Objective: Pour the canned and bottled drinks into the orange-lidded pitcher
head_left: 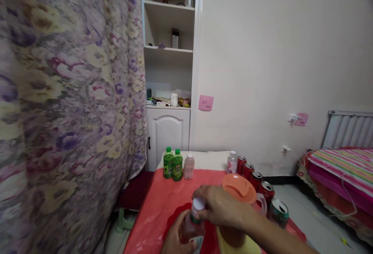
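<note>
Near the front of the table, my left hand (174, 236) is wrapped around the body of a clear plastic bottle (190, 227) with a pale label. The bottle stands tilted slightly, its lower end cut off by the frame. From the right, my right hand (218, 206) reaches across with thumb and fingers closed around the white bottle cap (198, 204). The cap sits at the bottle's mouth; whether it is loose cannot be seen. Just behind my right hand is a pitcher with an orange lid (239, 188), partly covered by my forearm. A yellow flat item (243, 246) lies below the forearm.
Two green bottles (177, 167) and a white-capped bottle (189, 167) stand at the table's back left. Another white-capped bottle (232, 163), several red cans (266, 192) and a greenish can (279, 212) line the right side. A red cover (148, 215) lies over the table.
</note>
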{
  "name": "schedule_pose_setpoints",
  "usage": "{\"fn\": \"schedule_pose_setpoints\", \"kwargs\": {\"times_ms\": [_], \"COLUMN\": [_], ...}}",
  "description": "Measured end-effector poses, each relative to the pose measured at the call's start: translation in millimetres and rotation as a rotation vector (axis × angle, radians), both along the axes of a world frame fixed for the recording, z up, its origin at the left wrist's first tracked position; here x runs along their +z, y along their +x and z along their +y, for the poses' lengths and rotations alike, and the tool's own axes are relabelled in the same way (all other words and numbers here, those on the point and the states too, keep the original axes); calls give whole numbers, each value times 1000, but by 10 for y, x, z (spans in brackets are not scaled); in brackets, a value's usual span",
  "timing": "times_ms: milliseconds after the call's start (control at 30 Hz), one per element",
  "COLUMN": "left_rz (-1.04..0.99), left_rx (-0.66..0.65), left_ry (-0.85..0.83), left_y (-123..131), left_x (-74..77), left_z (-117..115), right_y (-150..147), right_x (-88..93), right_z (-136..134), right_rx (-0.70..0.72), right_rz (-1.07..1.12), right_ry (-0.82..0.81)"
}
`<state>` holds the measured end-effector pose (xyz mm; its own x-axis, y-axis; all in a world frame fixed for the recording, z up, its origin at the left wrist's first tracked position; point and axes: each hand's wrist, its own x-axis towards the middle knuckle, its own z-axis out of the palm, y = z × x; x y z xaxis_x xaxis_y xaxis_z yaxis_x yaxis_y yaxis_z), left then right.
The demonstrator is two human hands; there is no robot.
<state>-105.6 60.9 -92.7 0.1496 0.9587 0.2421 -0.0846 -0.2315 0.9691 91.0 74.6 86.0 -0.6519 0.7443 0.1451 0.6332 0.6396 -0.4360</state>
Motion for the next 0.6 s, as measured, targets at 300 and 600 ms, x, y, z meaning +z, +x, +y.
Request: {"fn": "schedule_pose_setpoints", "kwargs": {"times_ms": [300,600], "left_rz": [8,-35], "left_rx": [19,155], "left_ry": [-11,-9], "left_y": [-30,12], "left_x": [-86,59], "left_z": [74,45], "right_y": [-67,-131], "right_x": [34,165], "right_z": [-26,138], "right_rx": [-42,1], "right_rz": [-59,-88], "right_ry": [25,89]}}
